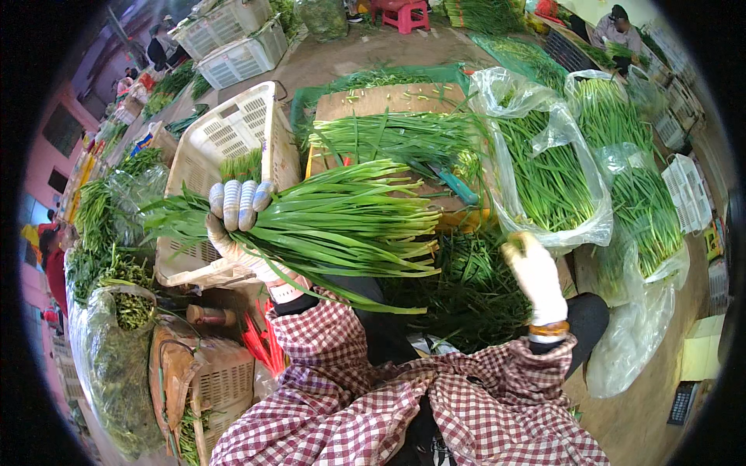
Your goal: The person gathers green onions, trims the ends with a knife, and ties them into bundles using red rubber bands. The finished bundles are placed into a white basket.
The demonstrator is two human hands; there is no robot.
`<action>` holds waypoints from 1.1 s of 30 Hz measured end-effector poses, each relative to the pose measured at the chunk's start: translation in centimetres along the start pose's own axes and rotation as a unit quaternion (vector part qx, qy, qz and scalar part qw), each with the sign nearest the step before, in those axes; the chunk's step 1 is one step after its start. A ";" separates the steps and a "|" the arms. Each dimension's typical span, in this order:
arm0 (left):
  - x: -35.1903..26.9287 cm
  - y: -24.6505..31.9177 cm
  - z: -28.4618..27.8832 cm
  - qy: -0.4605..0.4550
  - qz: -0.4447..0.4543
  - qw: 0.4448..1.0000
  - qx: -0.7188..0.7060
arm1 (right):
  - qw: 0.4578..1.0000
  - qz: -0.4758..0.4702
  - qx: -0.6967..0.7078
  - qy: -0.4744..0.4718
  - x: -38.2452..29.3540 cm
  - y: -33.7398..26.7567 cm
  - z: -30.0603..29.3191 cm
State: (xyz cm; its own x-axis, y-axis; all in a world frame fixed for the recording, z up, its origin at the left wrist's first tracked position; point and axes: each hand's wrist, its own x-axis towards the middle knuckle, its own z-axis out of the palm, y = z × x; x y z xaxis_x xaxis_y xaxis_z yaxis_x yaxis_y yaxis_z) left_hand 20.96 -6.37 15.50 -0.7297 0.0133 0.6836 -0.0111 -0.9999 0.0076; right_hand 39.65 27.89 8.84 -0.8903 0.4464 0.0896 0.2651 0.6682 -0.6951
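My left hand [240,212], in a pale knitted glove, grips a thick bunch of green garlic chives [344,227] by its leafy end; the pale stem ends fan out to the right. My right hand [527,262], gloved and somewhat blurred, is over the front right of the work board, below an open plastic bag of chives [542,169]. Whether its fingers hold anything cannot be told. More chives [396,137] lie across the wooden board [390,99] beyond the held bunch. A teal-handled tool [458,185], perhaps a knife, rests by them.
A white plastic crate [215,140] holding some greens stands at the left of the board. Loose trimmed leaves [466,291] lie before my lap. More bagged chives [647,215] are at the right, a stuffed bag [125,361] at the left. A person [620,38] sits far right.
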 end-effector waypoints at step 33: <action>4.3 -31.1 8.0 -0.316 -0.420 0.616 0.587 | 0.732 0.000 0.677 0.074 4.9 -1.5 -1.0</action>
State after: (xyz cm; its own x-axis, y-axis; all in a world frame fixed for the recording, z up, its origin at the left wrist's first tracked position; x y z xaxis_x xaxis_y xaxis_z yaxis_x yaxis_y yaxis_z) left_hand 23.61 24.75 24.05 -0.3877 0.8943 0.2233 0.5693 0.0418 0.8210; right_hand 35.27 29.64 11.03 -0.8142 0.5725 0.0961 -0.4341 -0.4907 -0.7555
